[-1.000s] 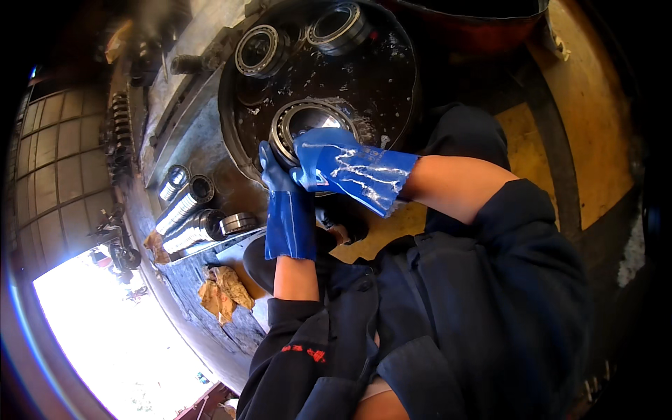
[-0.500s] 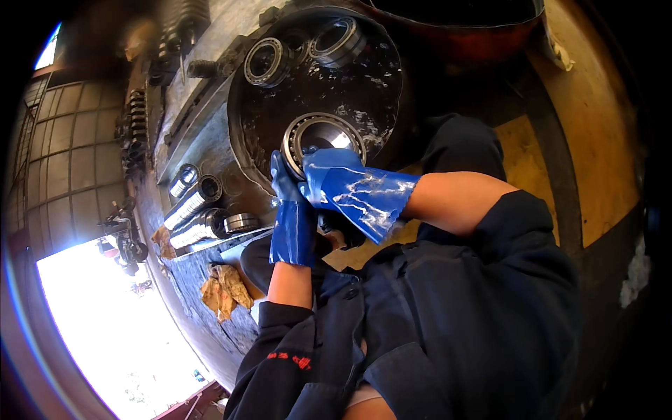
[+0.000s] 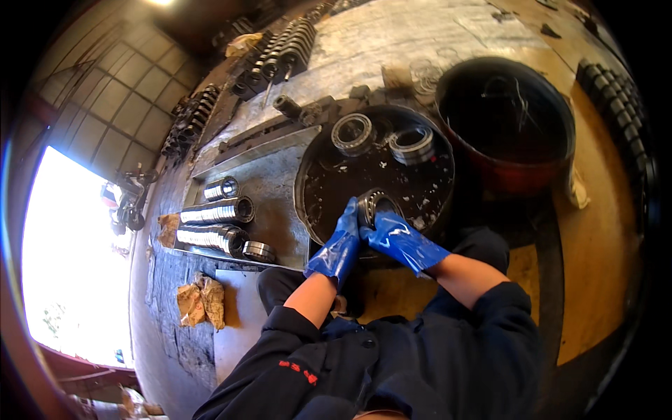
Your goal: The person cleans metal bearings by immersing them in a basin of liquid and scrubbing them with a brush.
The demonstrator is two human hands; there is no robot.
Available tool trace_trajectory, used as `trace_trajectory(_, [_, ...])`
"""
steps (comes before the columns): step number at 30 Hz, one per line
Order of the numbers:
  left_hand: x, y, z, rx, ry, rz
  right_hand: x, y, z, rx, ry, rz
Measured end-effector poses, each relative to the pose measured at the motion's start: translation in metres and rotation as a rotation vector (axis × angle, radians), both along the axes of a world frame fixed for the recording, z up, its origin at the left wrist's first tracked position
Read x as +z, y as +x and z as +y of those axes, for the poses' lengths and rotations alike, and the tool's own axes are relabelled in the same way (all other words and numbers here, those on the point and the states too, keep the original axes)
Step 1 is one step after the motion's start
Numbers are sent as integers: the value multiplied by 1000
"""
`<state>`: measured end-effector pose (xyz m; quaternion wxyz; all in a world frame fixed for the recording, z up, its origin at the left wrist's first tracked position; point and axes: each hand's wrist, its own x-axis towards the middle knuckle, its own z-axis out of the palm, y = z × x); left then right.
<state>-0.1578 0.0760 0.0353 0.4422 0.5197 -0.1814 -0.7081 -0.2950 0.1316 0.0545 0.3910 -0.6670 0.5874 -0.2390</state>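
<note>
- Left hand point(image 3: 343, 234), in a long blue glove: fingers partly curled and laid along the left outer side of the gripped bearing point(image 3: 371, 201).
- Right hand point(image 3: 393, 236), gloved alike: bent around the near right side of the same ring, so that both hands hold it between them; several fingertips are hidden.
- Position of the gripped bearing: tilted, over the near part of a round dark basin point(image 3: 300, 190), its rolling elements visible along the upper face. Whether it touches the liquid cannot be told.
- Basin contents: dark liquid with pale flecks on the surface, and, toward the far side, a far left bearing point(image 3: 353, 150) and a far right bearing point(image 3: 414, 155), standing apart.
- Left of the basin: a shallow metal tray point(image 3: 276, 185) bearing three rows of bearings point(image 3: 210, 212) laid on their sides, with a single bearing point(image 3: 259, 253) just beside the nearest row.
- Nearer the person, outside the tray: crumpled brown paper point(image 3: 201, 301).
- Right of the basin: a large reddish drum point(image 3: 493, 176), open at the top, with a dark interior.
</note>
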Motion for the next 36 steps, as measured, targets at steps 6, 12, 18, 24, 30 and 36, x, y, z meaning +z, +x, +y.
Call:
trace_trajectory(6, [-4, 20, 3, 44, 7, 76, 29, 9, 5, 41, 104, -18])
trace_trajectory(12, [0, 26, 3, -38, -35, -50, 23, 9, -3, 57, 122, 26])
trace_trajectory(18, [4, 26, 7, 17, 0, -121, 31, 9, 0, 81, 77, 15])
trace_trajectory(24, [21, 9, 12, 1, 10, -158, 16, 1, 0, 44, 7, -21])
trace_trajectory(30, [-5, 25, 5, -9, 18, -111, 36, 3, 6, 58, 38, -49])
trace_trajectory(36, [-12, 32, 1, 10, 8, -140, 20, 10, 2, 64, -53, -74])
